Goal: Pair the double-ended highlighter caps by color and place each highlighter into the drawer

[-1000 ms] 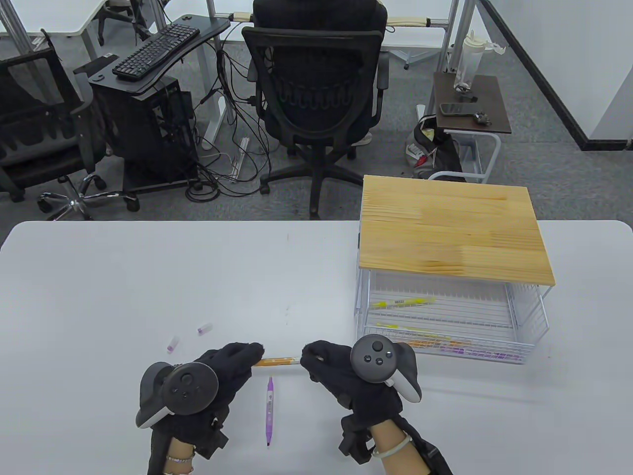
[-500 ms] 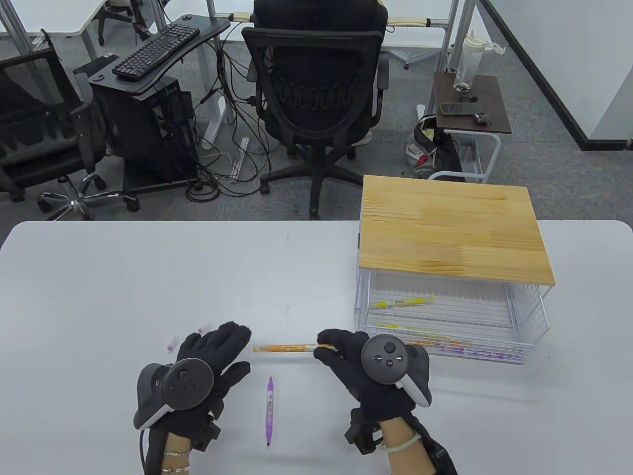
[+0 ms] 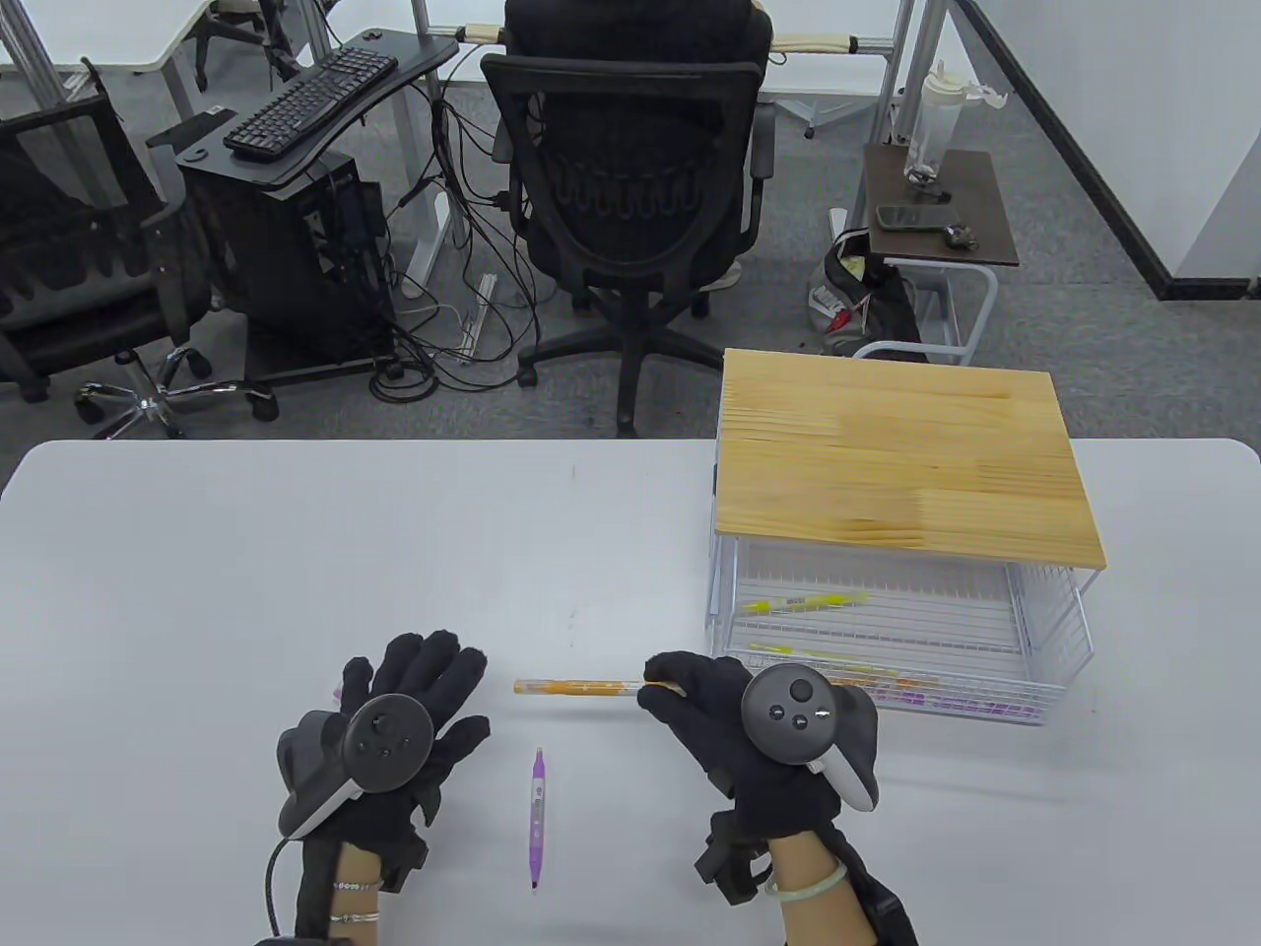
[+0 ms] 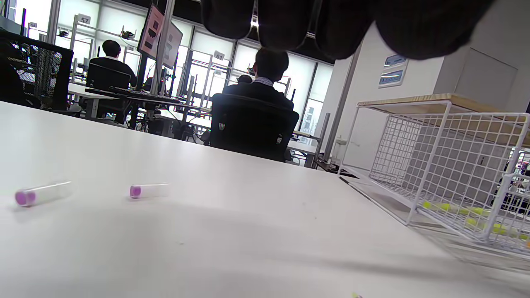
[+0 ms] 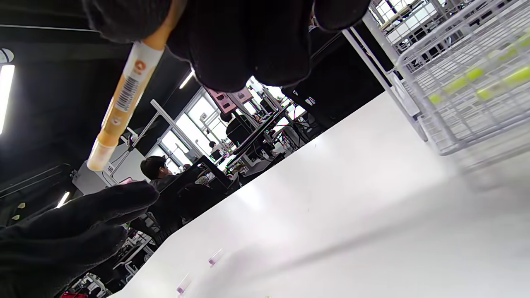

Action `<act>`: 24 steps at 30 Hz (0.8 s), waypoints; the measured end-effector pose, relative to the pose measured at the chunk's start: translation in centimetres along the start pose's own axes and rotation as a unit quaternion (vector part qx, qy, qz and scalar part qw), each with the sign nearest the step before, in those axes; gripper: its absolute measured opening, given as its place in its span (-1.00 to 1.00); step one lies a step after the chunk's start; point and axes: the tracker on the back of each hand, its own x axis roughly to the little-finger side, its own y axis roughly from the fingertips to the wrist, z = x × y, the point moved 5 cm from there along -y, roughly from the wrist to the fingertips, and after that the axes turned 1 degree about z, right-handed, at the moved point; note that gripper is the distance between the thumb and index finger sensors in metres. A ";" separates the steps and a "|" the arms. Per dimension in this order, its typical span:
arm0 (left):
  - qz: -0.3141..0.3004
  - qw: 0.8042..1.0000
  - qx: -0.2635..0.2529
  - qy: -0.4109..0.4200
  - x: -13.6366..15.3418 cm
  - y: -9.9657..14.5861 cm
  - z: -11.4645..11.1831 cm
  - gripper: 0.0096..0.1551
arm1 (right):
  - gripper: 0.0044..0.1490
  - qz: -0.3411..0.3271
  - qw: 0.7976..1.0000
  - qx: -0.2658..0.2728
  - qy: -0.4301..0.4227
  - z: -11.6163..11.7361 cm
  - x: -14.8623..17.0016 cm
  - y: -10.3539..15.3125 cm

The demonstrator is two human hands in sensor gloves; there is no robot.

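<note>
Your right hand point(image 3: 734, 724) pinches one end of the orange highlighter point(image 3: 576, 688), its grip curled round the barrel so the pen sticks out level toward your left, above the desk point(image 3: 246, 552); in the right wrist view the same pen point(image 5: 124, 95) hangs from your gloved fingers point(image 5: 232, 49), its capped tip free. Your left hand point(image 3: 394, 729) holds nothing: its grip is released, fingers straight and spread, palm down over the desk near the front edge. Two loose purple caps point(image 4: 43, 193) lie on the desk just beyond those fingertips, apart from one another; from the table view the hand hides most of them. The purple highlighter point(image 3: 537, 803) lies flat on the desk between your two hands, pointing away from you, touched by neither. To your right stands the wire drawer point(image 3: 1044, 709), pulled out from under its wooden top point(image 3: 896, 463), with yellow highlighters point(image 3: 803, 603) lying on its mesh floor and more pens, orange and purple, along its front edge.
</note>
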 end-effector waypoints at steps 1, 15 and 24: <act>0.002 1.000 0.004 -0.005 0.0 0.0 0.0 -0.24 | -0.46 -0.002 1.000 0.001 0.004 0.1 -0.3 0.1; 0.008 1.000 0.021 -0.004 0.6 0.0 0.0 -0.24 | -0.49 0.052 0.973 0.160 0.160 -9.6 -0.3 3.2; 0.012 0.999 0.038 -0.005 0.6 -0.2 -0.6 -0.25 | -0.49 0.162 0.938 0.213 0.221 -15.7 5.1 5.9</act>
